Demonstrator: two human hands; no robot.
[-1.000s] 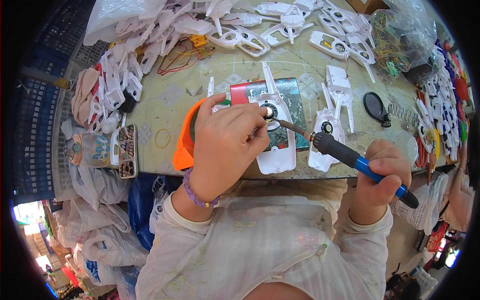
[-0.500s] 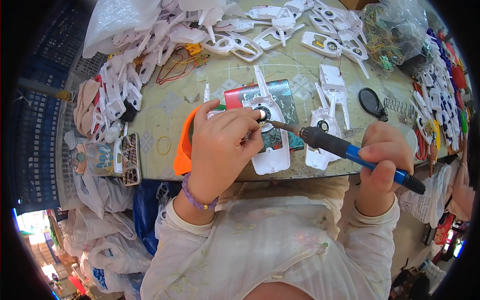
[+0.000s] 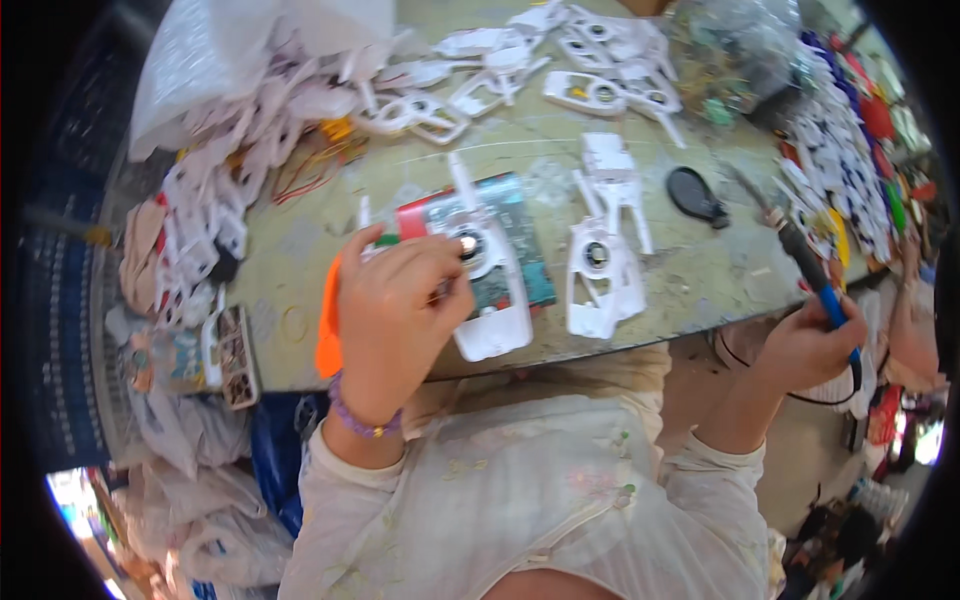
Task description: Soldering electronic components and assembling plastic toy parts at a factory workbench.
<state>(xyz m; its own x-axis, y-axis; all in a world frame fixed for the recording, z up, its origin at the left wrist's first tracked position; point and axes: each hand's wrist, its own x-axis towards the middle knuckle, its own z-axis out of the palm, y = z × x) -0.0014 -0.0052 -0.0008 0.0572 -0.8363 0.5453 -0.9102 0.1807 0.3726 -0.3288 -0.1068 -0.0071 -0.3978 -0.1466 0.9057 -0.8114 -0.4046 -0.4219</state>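
My left hand (image 3: 405, 305) reaches over a white plastic housing (image 3: 500, 332), its fingers curled and pinched near a round black-ringed part (image 3: 480, 250) that looks like a small speaker. A small shiny spot shows at the fingertips; what they hold is hidden. Under the housing lies a red and teal flat block (image 3: 530, 265). Over at the right, my right hand (image 3: 812, 345) is closed round the blue and black handle of a soldering iron (image 3: 803, 255), whose metal tip points up and left, apart from the housing. Partly behind my left hand is an orange curved object (image 3: 328, 325).
Another white housing (image 3: 600, 270) lies right of the block, near a black round lid (image 3: 692, 195). Several white housings (image 3: 420, 115) are heaped along the back and left. A clear bag of wires (image 3: 730, 60) sits far right. A phone-like case (image 3: 237, 355) rests at the left edge.
My right hand has drawn the soldering iron away from the round part, off to the right, turning it steeper. My left hand stays at the housing. The whole view has shifted and blurred somewhat.
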